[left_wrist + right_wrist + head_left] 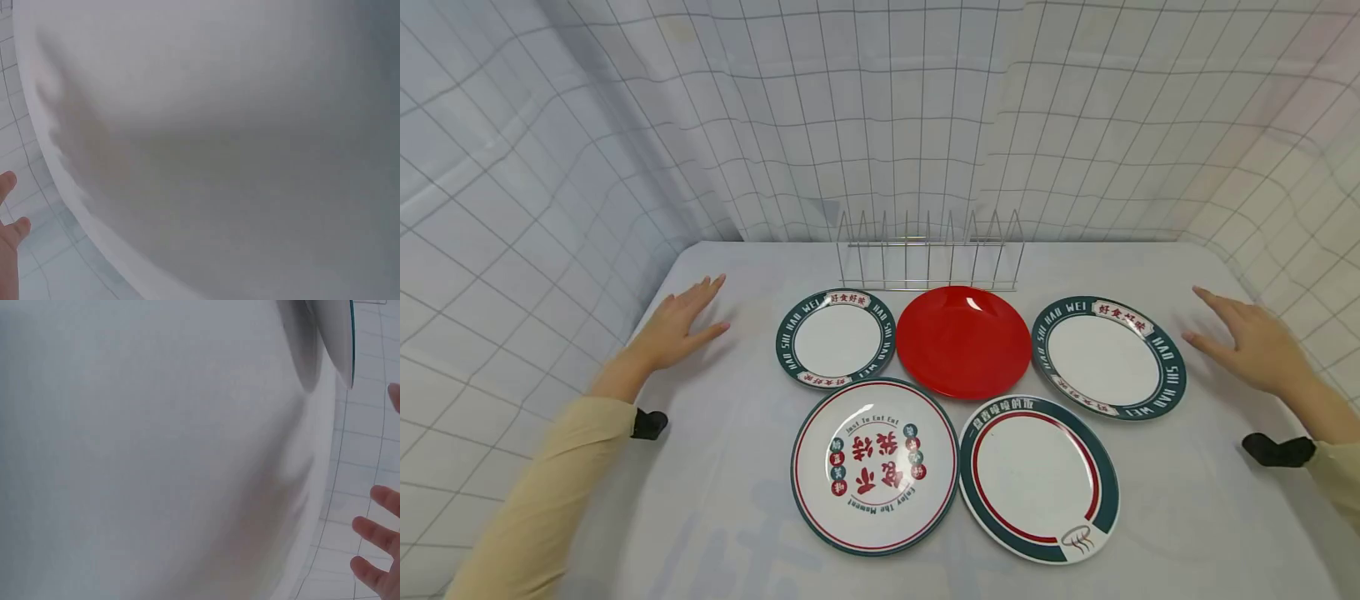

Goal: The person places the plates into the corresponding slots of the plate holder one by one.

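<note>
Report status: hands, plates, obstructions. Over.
Left hand open, empty; right hand open, empty. Five round plates between them, wire dish rack behind. No obstruction seen between hands and plates.

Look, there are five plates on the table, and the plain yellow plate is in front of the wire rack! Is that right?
Almost! The plain plate in front of the wire rack is red, not yellow, as the head view shows. Everything else you said is right.
</note>
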The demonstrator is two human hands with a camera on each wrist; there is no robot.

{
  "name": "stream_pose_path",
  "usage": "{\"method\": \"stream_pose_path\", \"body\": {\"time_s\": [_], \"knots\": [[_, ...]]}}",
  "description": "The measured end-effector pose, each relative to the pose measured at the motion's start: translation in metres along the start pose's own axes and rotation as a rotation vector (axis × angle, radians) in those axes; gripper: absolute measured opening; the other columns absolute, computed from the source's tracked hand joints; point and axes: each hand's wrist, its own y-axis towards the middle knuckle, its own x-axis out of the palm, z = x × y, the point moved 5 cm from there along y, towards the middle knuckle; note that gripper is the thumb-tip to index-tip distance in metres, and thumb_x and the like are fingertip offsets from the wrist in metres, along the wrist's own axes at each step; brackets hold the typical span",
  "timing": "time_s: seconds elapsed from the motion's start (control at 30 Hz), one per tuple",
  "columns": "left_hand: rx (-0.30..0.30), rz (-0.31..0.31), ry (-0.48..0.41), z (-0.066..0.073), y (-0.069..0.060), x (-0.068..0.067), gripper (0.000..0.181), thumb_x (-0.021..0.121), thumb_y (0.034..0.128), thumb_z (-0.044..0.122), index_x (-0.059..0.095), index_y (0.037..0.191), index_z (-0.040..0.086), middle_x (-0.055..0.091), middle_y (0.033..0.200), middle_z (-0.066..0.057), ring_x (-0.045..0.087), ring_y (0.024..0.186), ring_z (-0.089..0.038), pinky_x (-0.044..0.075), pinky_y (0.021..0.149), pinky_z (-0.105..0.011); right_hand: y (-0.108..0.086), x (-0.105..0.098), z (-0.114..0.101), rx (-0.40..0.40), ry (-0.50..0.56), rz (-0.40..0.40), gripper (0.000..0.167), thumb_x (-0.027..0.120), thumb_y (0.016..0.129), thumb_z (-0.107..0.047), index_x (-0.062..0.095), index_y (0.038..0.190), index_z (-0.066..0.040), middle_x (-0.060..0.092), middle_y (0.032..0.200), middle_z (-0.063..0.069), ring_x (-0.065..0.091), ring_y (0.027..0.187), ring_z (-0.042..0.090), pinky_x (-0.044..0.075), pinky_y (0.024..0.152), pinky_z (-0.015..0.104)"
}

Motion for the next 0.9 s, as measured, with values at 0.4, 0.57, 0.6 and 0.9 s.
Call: {"method": "stream_pose_path", "body": {"time_s": [0.4,0.57,0.6,0.9], "knots": [[-0.042,0.097,-0.248,0.034,0.049,0.014,0.069,0.055,0.0971,0.038,0.019,0.155,0.025,0.035,0.153,-0.018,0.038,0.136,-0.042,0.026,0.111,-0.064,-0.008,0.013,-0.017,0.181,0.364,-0.178,0.076,0.053,0.098,-0.031,0.009,0.154,-0.006,0.038,0.136,0.039,0.043,0.111,0.054,0.049,0.079,0.051],[-0.031,0.163,-0.376,0.053,0.070,0.016,0.066,0.055,0.0975,0.035,0.022,0.154,0.026,0.041,0.149,-0.020,0.042,0.134,-0.041,0.027,0.111,-0.064,-0.015,0.015,-0.024,0.247,0.432,-0.176,0.076,0.050,0.099,-0.033,0.005,0.154,-0.007,0.036,0.137,0.039,0.038,0.114,0.056,0.045,0.078,0.061],[-0.024,0.175,-0.398,0.057,0.074,0.017,0.066,0.055,0.0977,0.034,0.022,0.154,0.025,0.041,0.149,-0.021,0.043,0.133,-0.041,0.029,0.111,-0.062,-0.016,0.015,-0.026,0.253,0.438,-0.169,0.076,0.050,0.099,-0.033,0.006,0.154,-0.007,0.036,0.136,0.039,0.038,0.114,0.056,0.043,0.077,0.064],[0.003,0.220,-0.551,0.087,0.108,0.023,0.060,0.054,0.0993,0.028,0.027,0.152,0.019,0.043,0.147,-0.022,0.050,0.127,-0.040,0.038,0.107,-0.057,-0.026,0.009,-0.053,0.209,0.339,-0.013,0.069,0.063,0.093,-0.028,0.030,0.149,-0.004,0.051,0.116,0.032,0.055,0.091,0.016,0.040,0.053,0.016]]}}
